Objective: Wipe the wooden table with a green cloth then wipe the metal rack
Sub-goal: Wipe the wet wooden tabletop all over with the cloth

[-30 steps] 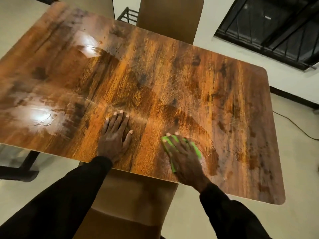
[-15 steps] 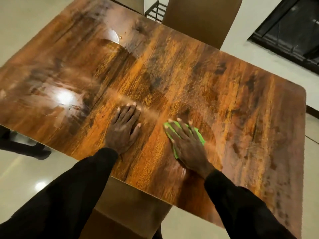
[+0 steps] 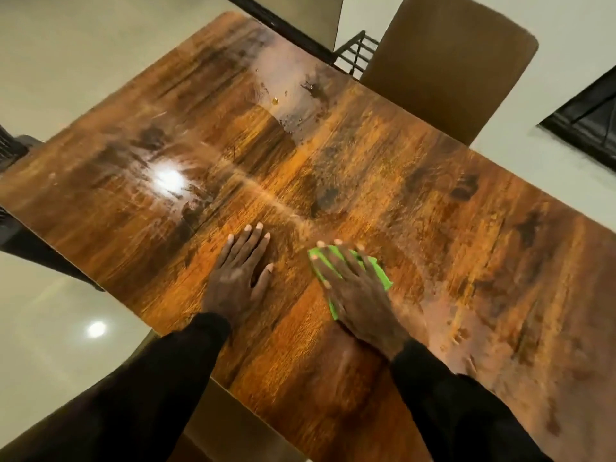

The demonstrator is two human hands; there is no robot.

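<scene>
Right hand [image 3: 358,295] is lying flat, fingers spread, pressing the green cloth [image 3: 378,273] onto the wooden surface [image 3: 333,155] near its front edge. Left hand [image 3: 238,273] is resting open, palm down, just beside the cloth, holding nothing. Beyond the cloth, a brown chair [image 3: 446,65] is standing at the far edge; black metal rack [image 3: 355,55] is showing beside it.

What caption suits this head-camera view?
Right hand presses a green cloth onto the wooden table; left hand rests flat beside it.

Cloth [image 3: 376,270] lies on the table [image 3: 383,168], chair [image 3: 446,65] behind it.
</scene>
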